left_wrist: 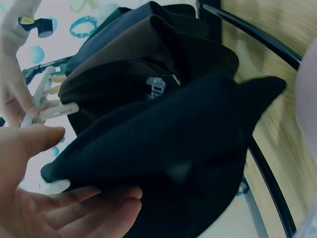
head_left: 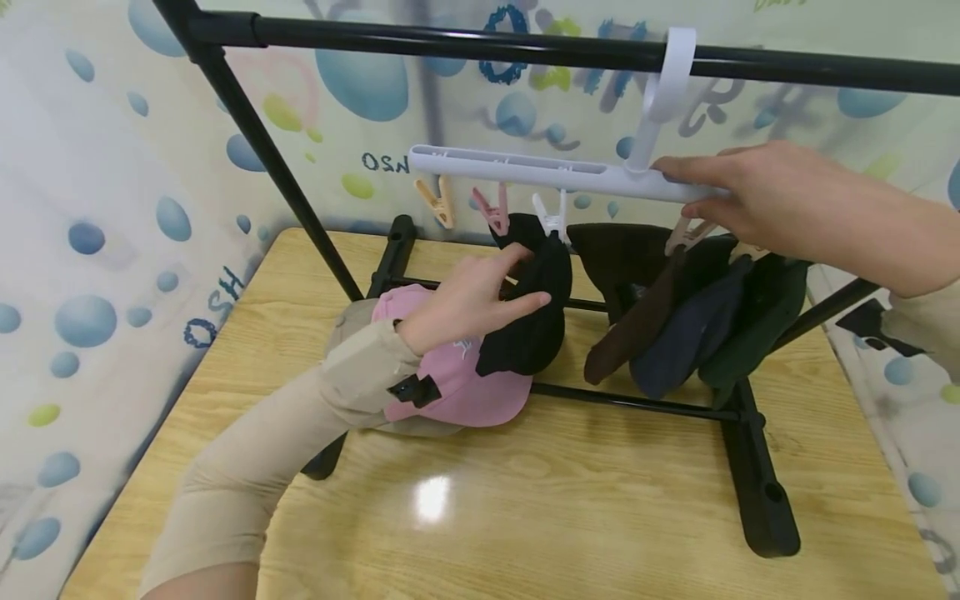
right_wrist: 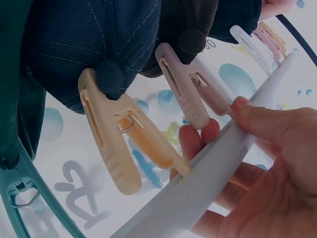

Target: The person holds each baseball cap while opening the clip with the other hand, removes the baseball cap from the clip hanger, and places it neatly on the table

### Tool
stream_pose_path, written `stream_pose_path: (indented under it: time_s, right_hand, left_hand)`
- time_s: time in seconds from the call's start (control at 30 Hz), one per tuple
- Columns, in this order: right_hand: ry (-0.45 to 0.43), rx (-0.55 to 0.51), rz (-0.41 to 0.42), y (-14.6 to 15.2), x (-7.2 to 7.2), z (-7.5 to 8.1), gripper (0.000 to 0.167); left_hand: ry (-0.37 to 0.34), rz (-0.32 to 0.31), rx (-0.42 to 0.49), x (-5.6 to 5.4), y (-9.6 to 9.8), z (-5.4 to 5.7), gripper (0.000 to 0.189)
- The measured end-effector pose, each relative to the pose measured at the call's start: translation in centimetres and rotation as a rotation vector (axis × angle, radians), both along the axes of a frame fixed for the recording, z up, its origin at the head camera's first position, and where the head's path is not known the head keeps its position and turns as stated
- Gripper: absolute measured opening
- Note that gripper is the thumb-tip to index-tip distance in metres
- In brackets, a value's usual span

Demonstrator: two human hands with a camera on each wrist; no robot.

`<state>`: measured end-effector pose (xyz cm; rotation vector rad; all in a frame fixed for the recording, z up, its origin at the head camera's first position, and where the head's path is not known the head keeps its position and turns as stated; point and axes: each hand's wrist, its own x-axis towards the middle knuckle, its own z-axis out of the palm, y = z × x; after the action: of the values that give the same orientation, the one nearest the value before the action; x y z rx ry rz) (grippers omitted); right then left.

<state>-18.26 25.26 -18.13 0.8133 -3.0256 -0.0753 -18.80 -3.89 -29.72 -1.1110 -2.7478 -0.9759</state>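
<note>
A white clip hanger (head_left: 525,173) hangs by its hook from the black rail. My right hand (head_left: 787,187) grips its bar right of the hook; in the right wrist view the fingers curl round the bar beside a pale pink clip (right_wrist: 183,89). A black cap (head_left: 536,325) hangs from the white clip (head_left: 552,218). Against this cap rests my left hand (head_left: 465,304), thumb spread away from loosely bent fingers; in the left wrist view the fingertips overlap the cap's lower side. Brown (head_left: 637,329), navy (head_left: 686,346) and green caps (head_left: 757,321) hang to the right.
A pink cap (head_left: 487,396) lies over a beige cap (head_left: 423,427) on the wooden table (head_left: 562,517), below my left forearm. The black rack (head_left: 450,37) stands on this table, its feet at either side. Orange (head_left: 437,202) and pink clips (head_left: 492,210) hang without caps at the hanger's left.
</note>
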Motion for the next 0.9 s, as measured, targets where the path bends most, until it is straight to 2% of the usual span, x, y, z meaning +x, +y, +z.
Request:
stream_pose_path:
  time_s: [0.3,0.47,0.67,0.9]
  right_hand:
    - [-0.027,0.004,-0.017,-0.27,-0.02,0.09,0.056]
    - [-0.031,0.004,-0.016,-0.42,0.12,0.2,0.055]
    - [-0.05,0.008,-0.024,-0.46,0.15,0.3,0.054]
    - [-0.033,0.004,0.019,-0.32,-0.19,0.29,0.055]
  left_hand:
    - [-0.041,-0.004,-0.012,0.0,0.83,0.04,0.027]
    - [-0.025,-0.008,-0.005,-0.02,0.76,0.05,0.011]
    - [-0.015,-0.023,-0.019,0.02,0.68,0.23,0.009]
    - [-0.012,-0.035,-0.028,-0.03,0.64,0.2,0.009]
